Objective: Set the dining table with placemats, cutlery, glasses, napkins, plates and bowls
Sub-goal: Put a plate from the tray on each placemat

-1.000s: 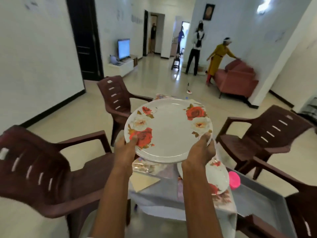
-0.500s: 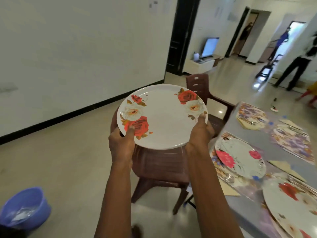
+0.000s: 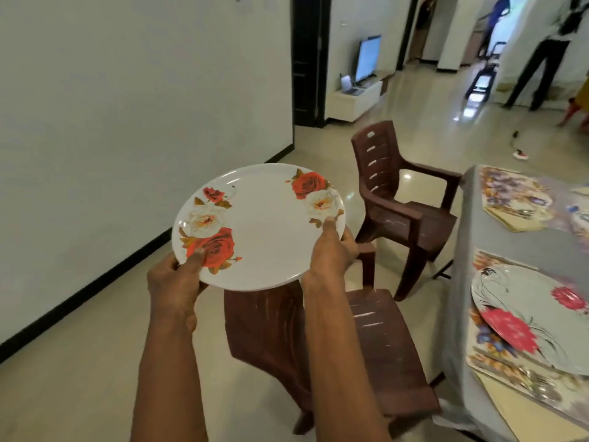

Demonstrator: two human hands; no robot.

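Both forearms reach forward, holding the rose plate (image 3: 261, 228) in the air, tilted toward the camera. Left hand (image 3: 173, 283) grips its near-left rim, thumb on top over a red rose. Right hand (image 3: 331, 253) grips the near-right rim, thumb on top. Plate is above the brown chair (image 3: 376, 346), well left of the surface (image 3: 497, 250), where a second plate (image 3: 535, 317) lies on a placemat (image 3: 497, 358).

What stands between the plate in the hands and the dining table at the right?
In the head view, two brown chairs: the near chair just below the plate, the far chair behind it, beside the table.
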